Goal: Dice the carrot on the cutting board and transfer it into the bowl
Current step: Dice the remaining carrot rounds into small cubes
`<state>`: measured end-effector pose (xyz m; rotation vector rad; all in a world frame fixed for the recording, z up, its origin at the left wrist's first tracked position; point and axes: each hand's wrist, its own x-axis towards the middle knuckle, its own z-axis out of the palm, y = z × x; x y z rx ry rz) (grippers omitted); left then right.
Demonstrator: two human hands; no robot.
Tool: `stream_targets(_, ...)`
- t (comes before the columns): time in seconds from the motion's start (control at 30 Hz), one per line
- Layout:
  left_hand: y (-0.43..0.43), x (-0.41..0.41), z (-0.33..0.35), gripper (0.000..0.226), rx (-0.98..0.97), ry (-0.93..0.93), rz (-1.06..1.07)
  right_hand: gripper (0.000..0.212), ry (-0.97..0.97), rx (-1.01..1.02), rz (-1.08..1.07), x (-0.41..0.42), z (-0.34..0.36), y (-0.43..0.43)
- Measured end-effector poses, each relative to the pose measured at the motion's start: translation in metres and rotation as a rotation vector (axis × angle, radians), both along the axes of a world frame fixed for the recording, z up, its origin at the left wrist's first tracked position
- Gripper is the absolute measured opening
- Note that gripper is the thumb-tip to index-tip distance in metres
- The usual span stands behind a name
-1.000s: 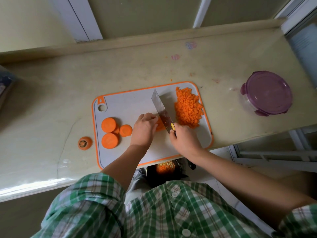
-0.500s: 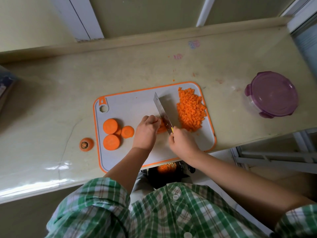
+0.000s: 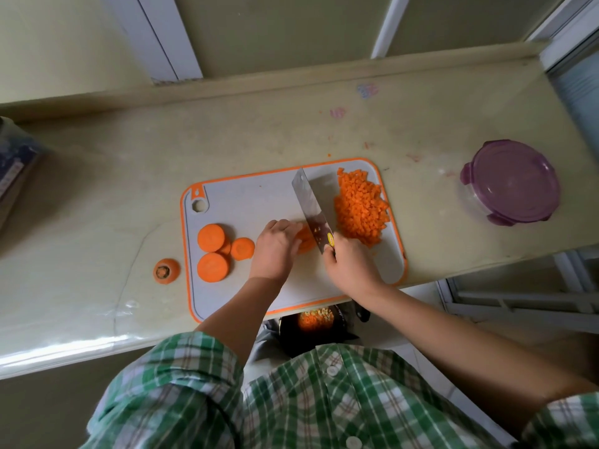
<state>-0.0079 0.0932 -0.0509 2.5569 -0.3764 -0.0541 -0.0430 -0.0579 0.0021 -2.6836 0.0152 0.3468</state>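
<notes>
A grey cutting board [image 3: 259,196] with an orange rim lies on the counter. A heap of diced carrot [image 3: 361,207] covers its right end. Thick round carrot slices [image 3: 214,254] sit at its left end. In the middle, my left hand [image 3: 275,247] holds down a carrot piece [image 3: 306,239] with curled fingers. My right hand [image 3: 351,265] grips the handle of a cleaver [image 3: 311,210], whose blade stands on that piece beside my left fingertips. A bowl [image 3: 316,320] holding diced carrot shows below the counter's front edge, mostly hidden by the board and my arms.
The cut carrot top [image 3: 166,270] lies on the counter left of the board. A round container with a purple lid [image 3: 512,183] stands at the right. A dark-printed package [image 3: 16,170] sits at the far left edge. The board overhangs the counter's front edge.
The cleaver has kept chopping on the piece under my left hand, with the blade shifting slightly. The diced heap and round slices have not moved.
</notes>
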Motion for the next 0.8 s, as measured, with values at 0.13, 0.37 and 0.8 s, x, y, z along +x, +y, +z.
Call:
stream_targets(0.13, -0.003, 0.000, 0.006, 0.025, 0.003, 0.049, 0.036, 0.013, 0.031, -0.022, 0.030, 0.000, 0.005, 0.001)
stream_targets(0.37, -0.005, 0.000, 0.012, 0.014, -0.069, 0.069, 0.104, 0.015, 0.076, -0.018, 0.036, -0.001, 0.002, 0.004)
stream_targets(0.8, -0.003, -0.001, 0.015, 0.013, -0.080, 0.063, 0.080, 0.015, 0.071, 0.010, -0.012, -0.004, -0.016, 0.012)
